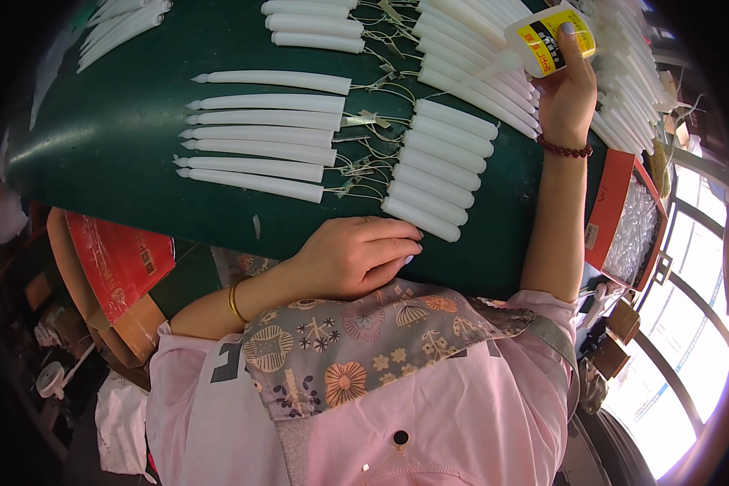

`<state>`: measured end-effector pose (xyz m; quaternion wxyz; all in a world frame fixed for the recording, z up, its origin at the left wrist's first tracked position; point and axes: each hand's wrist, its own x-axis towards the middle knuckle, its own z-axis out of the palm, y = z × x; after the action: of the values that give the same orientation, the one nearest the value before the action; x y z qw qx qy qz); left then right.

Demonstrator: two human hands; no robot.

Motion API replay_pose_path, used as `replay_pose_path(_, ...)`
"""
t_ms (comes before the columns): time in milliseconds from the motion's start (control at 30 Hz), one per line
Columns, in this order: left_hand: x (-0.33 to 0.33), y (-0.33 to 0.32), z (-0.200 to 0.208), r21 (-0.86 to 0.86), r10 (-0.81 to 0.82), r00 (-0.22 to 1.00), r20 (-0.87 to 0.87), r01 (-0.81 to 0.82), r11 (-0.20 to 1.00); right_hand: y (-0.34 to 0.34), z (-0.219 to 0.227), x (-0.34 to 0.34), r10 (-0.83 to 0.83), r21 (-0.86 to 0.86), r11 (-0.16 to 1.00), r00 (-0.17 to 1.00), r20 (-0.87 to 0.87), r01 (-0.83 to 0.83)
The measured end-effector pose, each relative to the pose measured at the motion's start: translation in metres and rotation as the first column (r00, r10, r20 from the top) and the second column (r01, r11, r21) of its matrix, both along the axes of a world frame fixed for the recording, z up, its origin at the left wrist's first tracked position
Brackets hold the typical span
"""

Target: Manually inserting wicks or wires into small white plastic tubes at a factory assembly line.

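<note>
My right hand is closed around a white squeeze glue bottle with a yellow and black label. The bottle is tipped, its thin pale nozzle pointing left and down toward the white tubes. At the table's near edge lies my left hand, palm down, fingers loosely extended, with nothing visible in it. Just beyond its fingertips is the nearest of several white round-ended tubes. Thin wires join these tubes to a row of tapered white electric candles on the left.
More white tubes lie close together at the far side of the green table, with further candles beside them. A red box of clear plastic pieces stands at the right edge. Another red carton is at the lower left.
</note>
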<state>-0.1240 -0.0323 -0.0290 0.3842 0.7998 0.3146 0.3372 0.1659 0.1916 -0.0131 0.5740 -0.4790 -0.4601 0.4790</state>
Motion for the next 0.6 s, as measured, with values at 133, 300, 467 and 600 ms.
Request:
replay_pose_path(133, -0.001, 0.004, 0.002, -0.028, -0.016, 0.999, 0.029, 0.017, 0.999, -0.002, 0.013, 0.000, -0.134, -0.074, 0.990, 0.974, -0.184, 0.122)
replay_pose_path(300, -0.002, 0.004, -0.002, -0.027, -0.044, 0.998, 0.034, 0.045, 0.999, 0.011, 0.011, 0.037, 0.034, -0.120, 0.970, 0.606, -0.794, -0.212)
replay_pose_path(467, 0.000, 0.007, 0.004, -0.076, -0.084, 0.994, 0.066, 0.089, 0.993, 0.049, 0.014, 0.052, -0.090, -0.130, 0.969, 0.187, -0.978, -0.212)
replay_pose_path(600, 0.004, 0.010, 0.004, -0.101, -0.088, 0.992, 0.087, 0.097, 0.990, 0.074, -0.002, 0.073, -0.102, -0.087, 0.982, -0.084, -0.991, -0.165)
